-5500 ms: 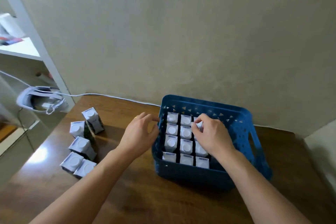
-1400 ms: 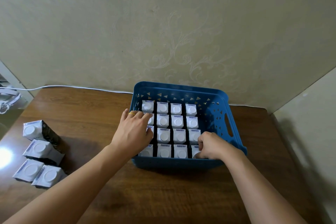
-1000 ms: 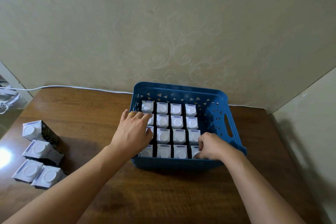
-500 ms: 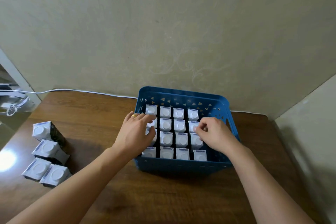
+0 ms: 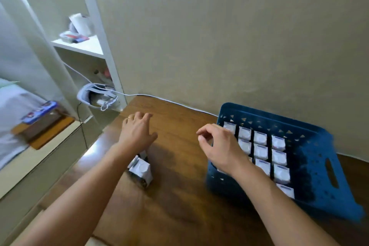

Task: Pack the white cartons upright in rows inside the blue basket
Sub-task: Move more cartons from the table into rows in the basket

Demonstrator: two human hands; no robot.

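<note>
The blue basket sits on the wooden table at the right, with several white cartons standing upright in rows inside it. My right hand hovers over the basket's left rim, fingers loosely curled and holding nothing. My left hand is out over the table to the left of the basket, fingers spread, empty. Loose white cartons lie on the table just under my left wrist, partly hidden by the forearm.
A white shelf unit stands left of the table, with a white headset and its cable running along the wall. The table's left edge drops off toward a bed.
Both hands have left the basket's cartons. My left hand has swung out to the left over the table; my view has turned left, so the basket now sits at the right.
</note>
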